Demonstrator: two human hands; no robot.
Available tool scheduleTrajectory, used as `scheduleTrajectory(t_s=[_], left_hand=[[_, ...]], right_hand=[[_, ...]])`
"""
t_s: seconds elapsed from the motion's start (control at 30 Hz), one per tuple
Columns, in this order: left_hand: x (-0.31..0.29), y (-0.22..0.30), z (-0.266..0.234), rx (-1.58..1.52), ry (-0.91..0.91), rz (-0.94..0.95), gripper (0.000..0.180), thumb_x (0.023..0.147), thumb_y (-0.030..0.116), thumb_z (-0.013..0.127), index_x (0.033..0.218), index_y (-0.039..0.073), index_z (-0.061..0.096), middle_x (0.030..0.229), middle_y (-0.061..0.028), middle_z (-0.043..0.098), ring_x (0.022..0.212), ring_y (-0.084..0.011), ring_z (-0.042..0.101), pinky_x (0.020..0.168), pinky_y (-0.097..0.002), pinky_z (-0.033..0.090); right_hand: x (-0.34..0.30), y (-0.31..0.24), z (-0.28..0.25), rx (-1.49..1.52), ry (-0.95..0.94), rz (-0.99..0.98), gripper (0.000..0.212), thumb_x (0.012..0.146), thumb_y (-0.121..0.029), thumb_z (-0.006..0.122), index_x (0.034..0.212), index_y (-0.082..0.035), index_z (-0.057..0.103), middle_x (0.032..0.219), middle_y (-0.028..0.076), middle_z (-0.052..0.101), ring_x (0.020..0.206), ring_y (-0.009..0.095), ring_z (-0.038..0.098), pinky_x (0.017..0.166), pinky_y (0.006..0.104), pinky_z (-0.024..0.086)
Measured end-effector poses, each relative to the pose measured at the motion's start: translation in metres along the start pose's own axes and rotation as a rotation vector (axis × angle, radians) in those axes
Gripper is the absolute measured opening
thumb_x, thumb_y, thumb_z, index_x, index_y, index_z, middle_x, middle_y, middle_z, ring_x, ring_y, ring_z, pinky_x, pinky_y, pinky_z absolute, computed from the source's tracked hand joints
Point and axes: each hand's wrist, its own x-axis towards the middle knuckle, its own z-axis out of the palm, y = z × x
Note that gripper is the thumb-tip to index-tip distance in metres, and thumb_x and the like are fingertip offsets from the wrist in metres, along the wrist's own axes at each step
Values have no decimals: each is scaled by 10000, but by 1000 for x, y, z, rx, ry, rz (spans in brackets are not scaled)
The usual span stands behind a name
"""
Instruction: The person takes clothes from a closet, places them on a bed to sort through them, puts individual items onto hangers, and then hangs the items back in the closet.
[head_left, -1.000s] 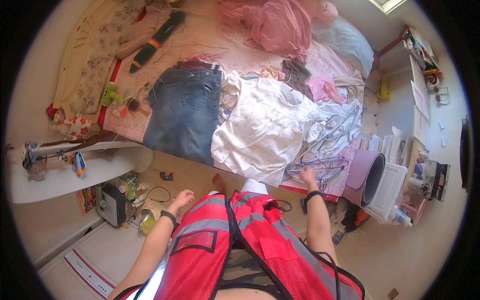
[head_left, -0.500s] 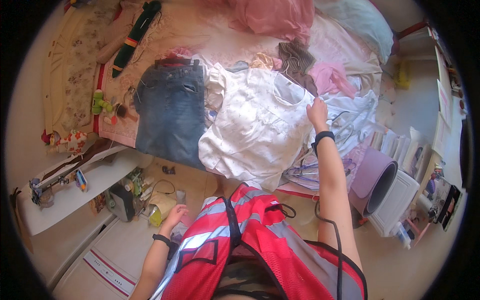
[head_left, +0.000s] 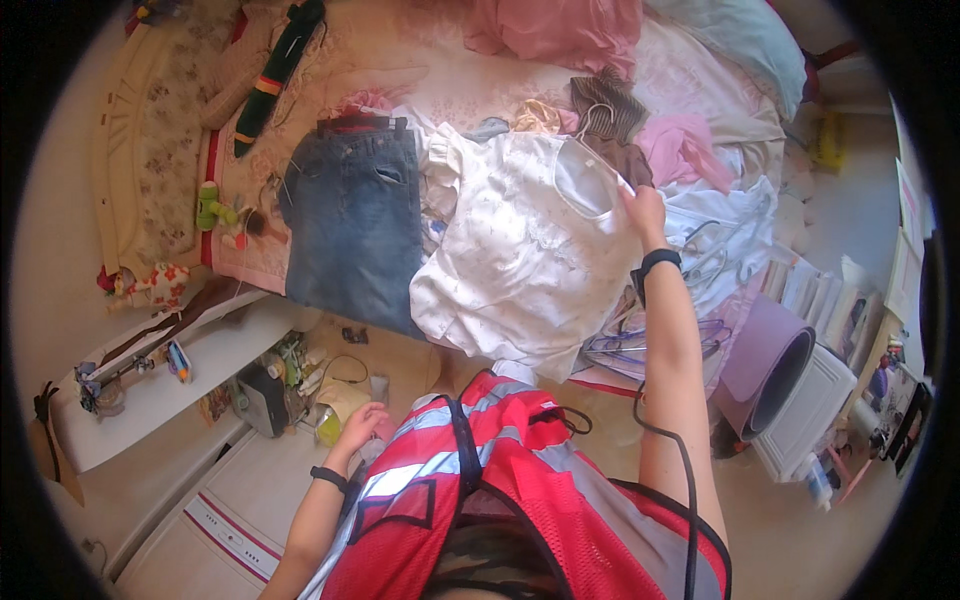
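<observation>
Pink-covered bed [head_left: 400, 80] across the upper half of the frame, strewn with clothes. Spread out near the middle of the frame, a white blouse [head_left: 510, 250], round neckline toward the upper right. Just beside it, left of centre, a blue denim garment [head_left: 355, 235] laid flat.

Right hand [head_left: 647, 213], right of centre: fingers closed in a pinch on the blouse's edge beside the neckline; cannot tell whether anything more lies inside that grip. Left hand [head_left: 363, 425], low and left of centre: off the bed, near the red vest [head_left: 540, 480], fingers loosely curled and partly open, nothing seen in them.

Toward the right of the frame, wire hangers [head_left: 615, 348] partly behind the right forearm, with a lavender roll [head_left: 755, 345] nearby. Higher up, a dark striped cloth [head_left: 608, 110] next to a pink cloth [head_left: 680, 150]. At upper left, a long dark green cushion [head_left: 275, 85].
</observation>
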Motion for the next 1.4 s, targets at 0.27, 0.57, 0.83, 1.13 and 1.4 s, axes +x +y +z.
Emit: scheduleTrajectory(t_s=[0.27,0.57,0.83,1.13,1.4], left_hand=[[26,41,-5,35,-31,205,291,936,116,530,1199,-9,530,1033,-102,655,925,-151,610,830,-281,491],[21,166,-24,409,349,899,687,844,202,683,1409,44,327,1393,-172,392,1248,-293,434,1010,-399,384],[-4,200,-123,295,652,1546,1017,753,507,737,1452,-2,201,1496,-233,217,1375,-413,220,1123,-491,202],[-118,127,-299,399,1056,1786,199,809,161,590,647,46,583,590,-79,560,561,-238,590,560,-345,491],[-235,50,-379,302,1238,1778,263,723,245,689,663,57,515,577,-50,497,511,-192,472,512,-308,393]], right_hand=[[-140,-65,-59,145,274,-273,370,892,-333,579,676,-32,573,623,217,580,598,414,590,524,487,432],[-339,-184,-145,299,202,-753,322,814,-143,648,585,-65,435,478,138,438,423,321,494,406,409,358],[-444,-307,-208,342,-51,-999,330,751,-116,684,579,-89,404,464,78,380,396,261,449,377,367,341],[-517,-442,-222,356,-297,-1455,298,779,-178,687,640,-98,437,501,17,440,451,188,496,421,329,401],[-549,-507,-235,334,-314,-1793,213,803,-173,629,710,-58,475,579,7,413,512,136,486,424,267,392]])
